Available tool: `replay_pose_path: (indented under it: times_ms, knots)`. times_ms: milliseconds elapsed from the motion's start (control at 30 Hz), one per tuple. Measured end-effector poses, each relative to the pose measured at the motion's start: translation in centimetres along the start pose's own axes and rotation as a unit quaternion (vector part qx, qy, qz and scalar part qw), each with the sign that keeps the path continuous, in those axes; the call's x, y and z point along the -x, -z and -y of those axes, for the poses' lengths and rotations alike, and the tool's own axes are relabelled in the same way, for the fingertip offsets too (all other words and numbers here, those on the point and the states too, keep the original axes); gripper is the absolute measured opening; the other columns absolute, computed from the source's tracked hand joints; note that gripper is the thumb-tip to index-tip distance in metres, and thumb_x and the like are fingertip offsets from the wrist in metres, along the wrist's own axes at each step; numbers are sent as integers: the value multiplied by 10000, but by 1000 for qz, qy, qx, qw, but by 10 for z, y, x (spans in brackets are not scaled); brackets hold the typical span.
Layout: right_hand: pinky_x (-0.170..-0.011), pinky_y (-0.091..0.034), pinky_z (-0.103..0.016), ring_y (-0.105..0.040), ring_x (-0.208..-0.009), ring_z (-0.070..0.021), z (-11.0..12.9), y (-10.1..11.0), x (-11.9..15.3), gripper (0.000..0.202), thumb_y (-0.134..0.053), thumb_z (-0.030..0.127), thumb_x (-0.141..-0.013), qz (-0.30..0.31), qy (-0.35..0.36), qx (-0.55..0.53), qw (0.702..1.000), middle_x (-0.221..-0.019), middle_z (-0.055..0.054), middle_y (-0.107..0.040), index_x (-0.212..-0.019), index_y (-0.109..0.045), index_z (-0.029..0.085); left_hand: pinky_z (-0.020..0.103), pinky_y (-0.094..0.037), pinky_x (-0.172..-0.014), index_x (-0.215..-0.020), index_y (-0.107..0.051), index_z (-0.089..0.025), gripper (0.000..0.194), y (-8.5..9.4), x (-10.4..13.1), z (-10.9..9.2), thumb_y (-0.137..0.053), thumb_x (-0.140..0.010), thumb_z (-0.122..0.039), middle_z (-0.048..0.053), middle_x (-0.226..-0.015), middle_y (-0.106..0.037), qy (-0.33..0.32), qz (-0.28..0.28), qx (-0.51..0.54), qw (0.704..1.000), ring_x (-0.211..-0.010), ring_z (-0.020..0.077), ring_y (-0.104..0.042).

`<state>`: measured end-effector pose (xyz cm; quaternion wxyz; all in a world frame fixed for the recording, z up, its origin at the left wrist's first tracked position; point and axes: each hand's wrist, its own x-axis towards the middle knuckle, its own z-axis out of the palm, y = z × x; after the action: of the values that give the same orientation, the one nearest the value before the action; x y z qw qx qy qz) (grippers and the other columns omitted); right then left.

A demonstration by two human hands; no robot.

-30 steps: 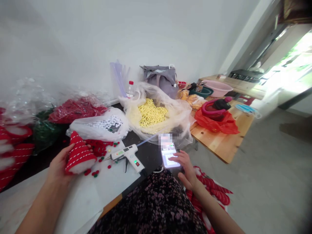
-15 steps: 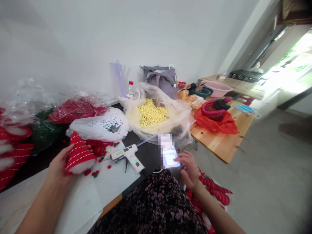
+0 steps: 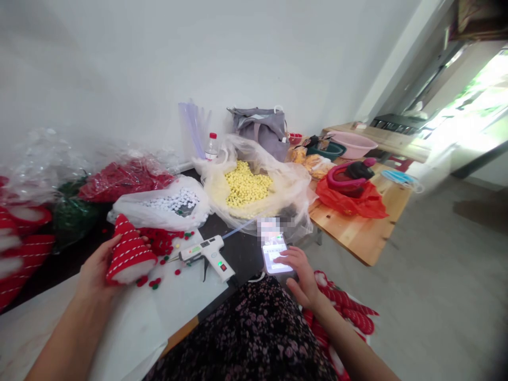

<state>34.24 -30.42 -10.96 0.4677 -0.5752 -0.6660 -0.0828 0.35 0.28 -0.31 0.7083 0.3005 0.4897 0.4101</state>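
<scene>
The left hand grips a red striped cone that hides its fingers, while the right hand, fingers loosely spread, touches a phone whose screen is partly blurred.

A single camera is sitting on the person's head, looking forward and down across the lap onto the near edge of the dark table. It is catching both forearms close up at the bottom, with the left hand over the table's near left part and the right hand just off its near right corner. Farther off, it is facing the white wall behind the table's far edge, with the wooden table to the right. No second view is sharing the scene.
</scene>
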Motion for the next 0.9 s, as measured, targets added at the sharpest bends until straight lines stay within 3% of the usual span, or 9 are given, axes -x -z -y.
replay_pose_path:
  times_ms: [133,333,533,767,900]
  knots:
    - [-1104,-387,-560,-603,-1198,-319,-1,-2,0,429,-476,347,-977,13,-11,23,1000,-1228,-105,-679,-1386,-535,233,448,-683,-714,-1179,-682,-196,372,0,0,0,-487,-878,-98,110,-798,-778,2,4,2,1000,-800,322,-785]
    - [-1090,-390,-568,-616,-1159,-316,-5,-3,4,426,-480,270,-955,-33,-32,64,997,-1188,-98,-682,-1377,-525,237,407,-682,-649,-1141,-686,-182,350,-3,-1,0,-448,-901,-89,71,-699,-750,8,-2,16,1000,-677,288,-770]
    - [-1078,-370,-558,-635,-1092,-301,-6,-2,9,303,-446,310,-990,-72,-35,60,995,-1095,-76,-699,-1256,-576,242,359,-665,-564,-1137,-694,-177,340,-1,0,0,-463,-902,-91,84,-740,-768,-1,8,11,1000,-638,272,-762]
    - [-1109,-363,-564,-601,-1203,-328,-3,-1,4,459,-465,398,-975,24,-9,45,999,-1228,-102,-683,-1400,-532,239,353,-666,-612,-1168,-674,-115,369,-1,-3,-1,-467,-869,-54,73,-725,-763,0,-13,37,999,-580,248,-745]
    - [-1115,-345,-576,-601,-1194,-328,-5,-2,5,469,-473,355,-973,-1,-26,56,998,-1250,-107,-678,-1425,-498,233,334,-662,-606,-1130,-671,-131,335,1,-4,0,-478,-866,-59,64,-713,-758,4,-9,42,999,-567,236,-740]
